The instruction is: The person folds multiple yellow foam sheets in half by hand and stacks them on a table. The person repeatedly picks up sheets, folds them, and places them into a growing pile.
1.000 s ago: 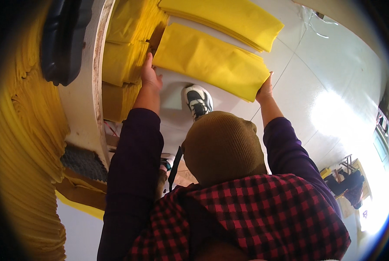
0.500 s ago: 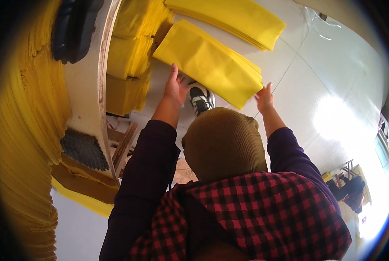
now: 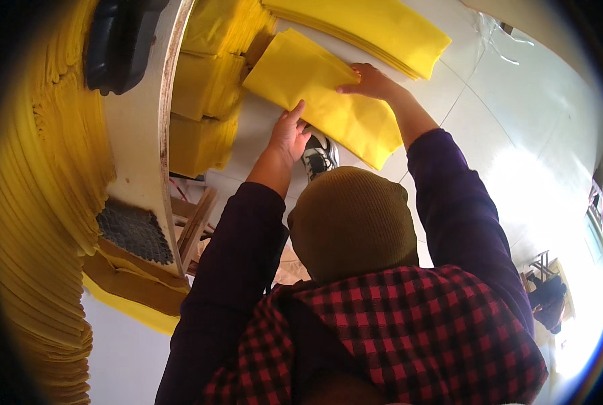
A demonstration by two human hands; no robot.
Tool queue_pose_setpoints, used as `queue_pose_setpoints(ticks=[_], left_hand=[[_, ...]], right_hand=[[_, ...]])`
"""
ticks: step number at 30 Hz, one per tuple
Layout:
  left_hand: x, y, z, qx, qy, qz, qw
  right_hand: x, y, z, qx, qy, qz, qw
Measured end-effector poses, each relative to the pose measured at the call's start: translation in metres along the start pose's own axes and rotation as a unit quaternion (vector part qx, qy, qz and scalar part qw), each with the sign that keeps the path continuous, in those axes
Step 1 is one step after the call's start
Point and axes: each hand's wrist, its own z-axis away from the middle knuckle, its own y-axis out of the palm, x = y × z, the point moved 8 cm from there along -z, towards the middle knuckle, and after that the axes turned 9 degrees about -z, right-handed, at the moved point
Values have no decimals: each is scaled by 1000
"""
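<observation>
A flat, folded bundle of yellow fabric sheets [image 3: 301, 64] lies slantwise low over the pale tiled floor. My right hand [image 3: 369, 82] reaches across to its far edge, thumb on the top face and fingers bent over that edge. At the near long edge is my left hand [image 3: 290, 137], thumb raised against the fabric and apart from its loosely bent fingers. Whether any left fingertips reach beneath the bundle cannot be seen. Just behind the bundle, another folded yellow fabric stack [image 3: 382, 34] rests on the floor.
Piled yellow bundles [image 3: 203, 84] stand left of my hands, beside a pale board edge [image 3: 163, 135]. Farther left hangs a tall mass of layered yellow material [image 3: 38, 223]. A black-and-white shoe [image 3: 319, 156] is under the near edge. A wooden frame [image 3: 197, 219] stands lower left.
My right hand has gone from the bundle's right end to its far edge, bending the sheets slightly. My left hand has shifted a little right along the near edge.
</observation>
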Motion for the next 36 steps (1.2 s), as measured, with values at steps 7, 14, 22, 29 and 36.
queue_pose_setpoints(ticks=[7,14,22,29,36], left_hand=[[6,-17,2,-35,-22,-10,999],[1,-38,26,-76,-8,-2,997],[0,-68,56,-113,10,10,993],[11,-91,65,-117,6,-14,993],[21,-79,34,-106,-12,-18,994]], right_hand=[[-8,8,-24,81,42,36,995],[-1,27,-22,94,22,19,995],[11,47,-17,165,22,12,986],[23,45,-9,126,-9,-10,992],[19,47,-6,110,-5,-40,993]])
